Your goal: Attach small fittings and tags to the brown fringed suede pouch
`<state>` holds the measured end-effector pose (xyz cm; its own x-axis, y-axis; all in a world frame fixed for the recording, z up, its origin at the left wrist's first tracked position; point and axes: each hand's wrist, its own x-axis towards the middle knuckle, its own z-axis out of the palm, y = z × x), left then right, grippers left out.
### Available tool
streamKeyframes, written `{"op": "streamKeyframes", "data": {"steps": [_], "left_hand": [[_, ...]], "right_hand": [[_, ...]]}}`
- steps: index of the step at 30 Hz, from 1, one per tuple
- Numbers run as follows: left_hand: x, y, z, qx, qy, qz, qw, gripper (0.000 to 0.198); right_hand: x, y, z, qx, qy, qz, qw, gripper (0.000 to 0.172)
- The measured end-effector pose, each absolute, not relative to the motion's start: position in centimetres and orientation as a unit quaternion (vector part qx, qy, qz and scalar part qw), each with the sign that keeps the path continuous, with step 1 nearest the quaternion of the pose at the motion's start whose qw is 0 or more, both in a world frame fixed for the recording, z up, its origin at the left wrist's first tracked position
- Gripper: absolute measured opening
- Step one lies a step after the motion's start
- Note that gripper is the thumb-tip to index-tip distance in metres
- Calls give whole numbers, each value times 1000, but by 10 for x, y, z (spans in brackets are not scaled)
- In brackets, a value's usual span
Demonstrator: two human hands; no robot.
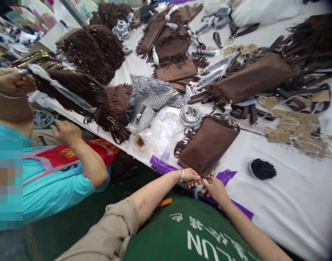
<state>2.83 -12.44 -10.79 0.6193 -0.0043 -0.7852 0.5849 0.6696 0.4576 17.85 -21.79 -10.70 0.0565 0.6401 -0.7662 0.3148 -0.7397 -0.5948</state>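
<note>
A brown suede fringed bag (207, 145) lies on the white table (290, 203), its near corner at the table edge. My left hand (191, 177) and my right hand (213, 185) meet at that corner, fingers pinched on a small metal fitting and a bit of clear plastic there. Both hands touch the bag's lower corner. What exactly sits between the fingertips is too small to tell.
A co-worker in a turquoise top sits at the left, a hand (64, 130) by the table edge and another (11, 81) raised. Piles of brown fringed bags (92, 54), straps (249, 112), paper tags (296, 134), a black scrunchie-like object (262, 169), tape rolls (190, 115) and plastic sleeves cover the table.
</note>
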Motion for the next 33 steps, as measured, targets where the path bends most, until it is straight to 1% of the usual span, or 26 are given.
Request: {"op": "streamKeyframes", "data": {"steps": [4,8,11,15,18,21,28,33], "left_hand": [[29,-123,-108,365,398,-188,821,29],[30,-120,-108,369,394,-187,821,25],[31,-118,-108,367,396,-203,817,25],[33,-118,-109,365,391,-223,815,27],[32,-121,-111,379,384,-214,814,28],[31,-124,-112,390,380,-196,816,28],[30,-122,-110,384,389,-202,812,29],[30,-121,-105,390,382,-195,815,23]], "right_hand": [[180,-221,-102,-685,-296,640,184,33],[182,-223,-100,-667,-266,663,214,35],[182,-222,-104,-668,-263,664,208,35],[182,-218,-110,-668,-284,666,173,32],[181,-217,-112,-669,-321,655,144,26],[180,-218,-111,-677,-343,637,137,26],[179,-224,-111,-674,-294,657,168,33],[179,-231,-106,-657,-221,683,229,39]]}}
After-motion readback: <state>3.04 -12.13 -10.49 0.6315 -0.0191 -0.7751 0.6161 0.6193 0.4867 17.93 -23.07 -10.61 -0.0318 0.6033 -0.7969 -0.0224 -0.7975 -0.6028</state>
